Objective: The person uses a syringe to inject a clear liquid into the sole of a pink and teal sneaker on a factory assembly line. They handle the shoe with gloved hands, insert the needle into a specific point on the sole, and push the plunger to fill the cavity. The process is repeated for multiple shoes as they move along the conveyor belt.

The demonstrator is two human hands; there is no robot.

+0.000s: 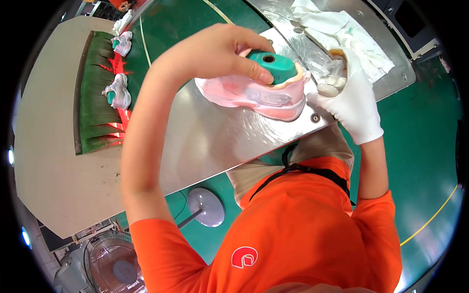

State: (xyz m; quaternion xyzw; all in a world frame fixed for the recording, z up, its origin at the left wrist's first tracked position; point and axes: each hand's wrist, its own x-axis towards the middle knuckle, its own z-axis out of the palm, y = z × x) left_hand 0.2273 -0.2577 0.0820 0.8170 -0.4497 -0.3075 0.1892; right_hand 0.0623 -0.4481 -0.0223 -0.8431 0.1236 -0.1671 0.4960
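A pink-and-white sports shoe (254,95) lies on the metal tabletop with a green shoe last (281,68) inside it. My bare left hand (220,51) reaches over from the left and grips the last at the shoe's opening, thumb on its near side. In a white glove, my right hand (359,100) is just right of the shoe's heel end. Its fingers curl around a pale, rounded bundle (332,83) with a brownish edge above it, whose kind I cannot make out. The thumb of the glove points toward the shoe's heel.
White cloths (351,44) lie behind my right hand. At left, a green strip-curtained conveyor opening (95,97) glows red, with more shoes on lasts (117,91) beside it. A fan (117,268) and a round grey stand base (207,207) are below the table's edge.
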